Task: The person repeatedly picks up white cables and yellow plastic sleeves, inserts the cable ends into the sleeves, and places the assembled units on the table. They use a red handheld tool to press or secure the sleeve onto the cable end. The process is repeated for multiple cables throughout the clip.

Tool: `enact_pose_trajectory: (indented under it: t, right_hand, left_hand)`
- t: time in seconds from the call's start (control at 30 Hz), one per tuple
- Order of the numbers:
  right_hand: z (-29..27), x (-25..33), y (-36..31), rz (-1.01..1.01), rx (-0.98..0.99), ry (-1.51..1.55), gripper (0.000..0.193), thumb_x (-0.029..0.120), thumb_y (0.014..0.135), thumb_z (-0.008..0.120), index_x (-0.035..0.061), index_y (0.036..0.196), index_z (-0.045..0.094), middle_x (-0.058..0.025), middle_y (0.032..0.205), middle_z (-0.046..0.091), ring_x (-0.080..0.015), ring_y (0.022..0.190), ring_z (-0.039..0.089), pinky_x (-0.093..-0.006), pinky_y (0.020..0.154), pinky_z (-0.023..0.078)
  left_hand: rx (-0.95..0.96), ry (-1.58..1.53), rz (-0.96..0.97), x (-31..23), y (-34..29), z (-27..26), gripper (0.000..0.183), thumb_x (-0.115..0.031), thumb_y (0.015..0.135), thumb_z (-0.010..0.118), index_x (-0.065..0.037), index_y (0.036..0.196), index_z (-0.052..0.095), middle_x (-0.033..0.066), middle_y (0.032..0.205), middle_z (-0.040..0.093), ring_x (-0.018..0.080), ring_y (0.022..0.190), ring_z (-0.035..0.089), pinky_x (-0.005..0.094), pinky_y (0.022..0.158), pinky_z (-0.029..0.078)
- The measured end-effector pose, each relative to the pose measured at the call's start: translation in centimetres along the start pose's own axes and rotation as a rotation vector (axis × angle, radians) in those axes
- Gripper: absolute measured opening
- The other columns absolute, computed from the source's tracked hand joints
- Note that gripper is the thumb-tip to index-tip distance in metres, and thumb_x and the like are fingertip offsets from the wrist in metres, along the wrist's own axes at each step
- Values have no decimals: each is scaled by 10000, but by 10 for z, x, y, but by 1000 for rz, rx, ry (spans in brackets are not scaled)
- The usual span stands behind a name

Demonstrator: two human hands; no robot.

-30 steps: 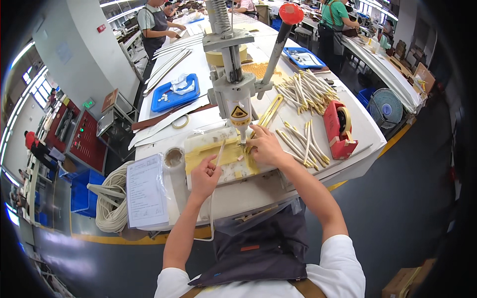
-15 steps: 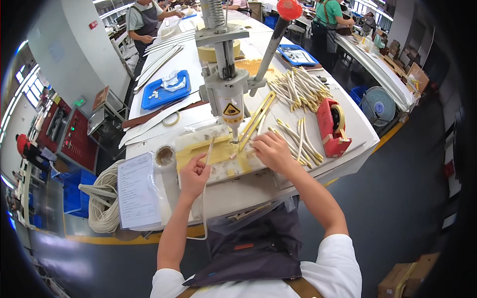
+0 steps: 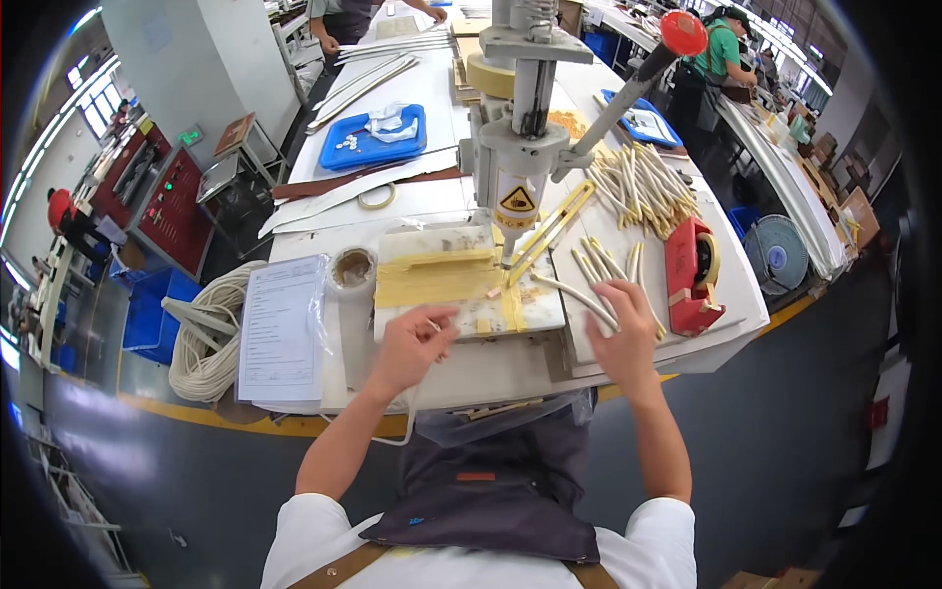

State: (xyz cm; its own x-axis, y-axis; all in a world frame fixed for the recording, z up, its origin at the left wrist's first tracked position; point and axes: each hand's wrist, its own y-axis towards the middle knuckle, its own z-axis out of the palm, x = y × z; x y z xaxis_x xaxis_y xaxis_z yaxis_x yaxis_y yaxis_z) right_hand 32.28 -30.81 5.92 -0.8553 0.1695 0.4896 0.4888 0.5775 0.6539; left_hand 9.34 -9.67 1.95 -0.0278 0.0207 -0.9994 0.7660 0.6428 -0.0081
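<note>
Hands well apart, both over the near side of the counter [image 3: 500, 365], the press [image 3: 518, 157] beyond and between them. Left hand [image 3: 417, 348]: in front of the board [image 3: 542, 312], fingers bent, thumb near them; a pale cord [image 3: 410, 420] hangs below it past the counter's edge. Upper end of the cord hidden, so I cannot tell whether the fingers grip it. Right hand [image 3: 626, 334]: fingers spread, thumb parted from them. One cream piece [image 3: 567, 288] slants between board and palm, passing by thumb and forefinger; contact unclear.

Board white and blotched, crossed by yellow tape [image 3: 432, 285], press tip above it. Slotted yellow guide [image 3: 554, 231] runs slantwise away at the press's right. Red knob [image 3: 684, 32] tops the lever.

To the right: small pile [image 3: 613, 263] of yellow-ended pieces just past the right hand, larger heap [image 3: 643, 191] farther back, red tape dispenser [image 3: 687, 280] beside the small pile. To the left: tape roll [image 3: 353, 270] near the board, printed sheet [image 3: 285, 329], coil of pale cord [image 3: 201, 363]. Farther back, blue tray [image 3: 339, 157] with small white bits. Co-worker in green [image 3: 726, 54], far right
</note>
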Motion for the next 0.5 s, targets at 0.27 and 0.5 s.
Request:
enact_pose_trajectory:
  t: [0.27, 0.5]
  right_hand:
    - [55, 36, -1, -436, 574, 388, 239, 147, 784, 832, 106, 1001, 739, -43, 932, 690, -268, 917, 649, -386, 872, 495]
    - [104, 5, -5, 86, 395, 299, 150, 223, 787, 837, 108, 838, 755, -38, 804, 674, -239, 851, 630, -383, 823, 481]
  left_hand:
    - [85, 113, -109, -7, -68, -7, 237, -93, 914, 763, -25, 1140, 750, -1, 806, 683, 34, 617, 558, 203, 558, 447]
    - [-326, 698, 162, -46, -52, -88, 138, -81, 831, 799, -23, 955, 779, 22, 767, 692, 54, 596, 473, 231, 543, 364]
